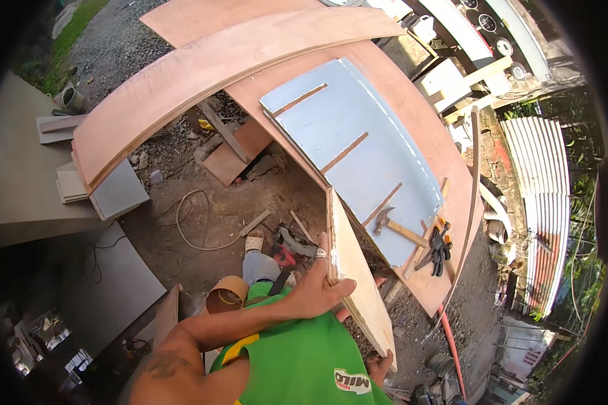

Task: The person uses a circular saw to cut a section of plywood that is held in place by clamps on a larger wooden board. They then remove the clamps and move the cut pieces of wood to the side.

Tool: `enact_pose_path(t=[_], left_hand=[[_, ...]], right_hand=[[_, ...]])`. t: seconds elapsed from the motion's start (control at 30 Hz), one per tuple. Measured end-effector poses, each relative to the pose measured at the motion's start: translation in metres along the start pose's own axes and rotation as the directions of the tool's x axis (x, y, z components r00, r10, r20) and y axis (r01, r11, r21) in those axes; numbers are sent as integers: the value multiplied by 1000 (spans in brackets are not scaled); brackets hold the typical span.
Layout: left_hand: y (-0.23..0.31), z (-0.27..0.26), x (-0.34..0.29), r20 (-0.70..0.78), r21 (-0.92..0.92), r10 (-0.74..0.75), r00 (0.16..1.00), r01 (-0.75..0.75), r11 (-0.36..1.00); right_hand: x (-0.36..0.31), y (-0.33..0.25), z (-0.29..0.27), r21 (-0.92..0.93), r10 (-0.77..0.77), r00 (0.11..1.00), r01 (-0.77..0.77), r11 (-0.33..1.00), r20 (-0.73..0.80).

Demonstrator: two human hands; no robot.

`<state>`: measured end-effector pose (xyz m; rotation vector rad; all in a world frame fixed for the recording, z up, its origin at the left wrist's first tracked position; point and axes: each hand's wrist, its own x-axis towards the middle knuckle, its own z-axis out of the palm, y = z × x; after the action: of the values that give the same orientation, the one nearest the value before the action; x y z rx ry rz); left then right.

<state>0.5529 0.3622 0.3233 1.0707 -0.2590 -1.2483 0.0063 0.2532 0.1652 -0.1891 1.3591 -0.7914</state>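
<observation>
A long narrow plywood board (359, 270) stands tilted in front of my body, its rough edge turned toward me. My left hand (317, 287) is closed on the board's left edge, thumb over the near side and fingers reaching up along it. At the board's lower end my right hand (380, 366) grips it, partly hidden by the shirt. The board's far end is by a blue-grey panel (344, 115) with several slots, which lies on a large plywood sheet (412, 88). On that panel rest a hammer (400, 229) and, just beyond it, dark gloves (439, 251).
A long stack of plywood strips (230, 64) spans the far left. Below lie a power saw (294, 246), a looped cord (189, 233) and wood scraps (230, 152) on dirt. An orange hose (450, 347) runs at right, near corrugated metal sheeting (537, 182). A white panel (118, 283) lies at left.
</observation>
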Motion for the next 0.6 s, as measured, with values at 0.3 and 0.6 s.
enact_pose_path(t=[0.3, 0.6], left_hand=[[32, 3, 3, 105, 378, 173, 979, -200, 904], [41, -14, -14, 145, 421, 97, 985, -150, 895]], right_hand=[[-53, 84, 83, -158, -162, 975, 138, 978, -154], [-66, 127, 102, -470, -265, 964, 225, 854, -20]])
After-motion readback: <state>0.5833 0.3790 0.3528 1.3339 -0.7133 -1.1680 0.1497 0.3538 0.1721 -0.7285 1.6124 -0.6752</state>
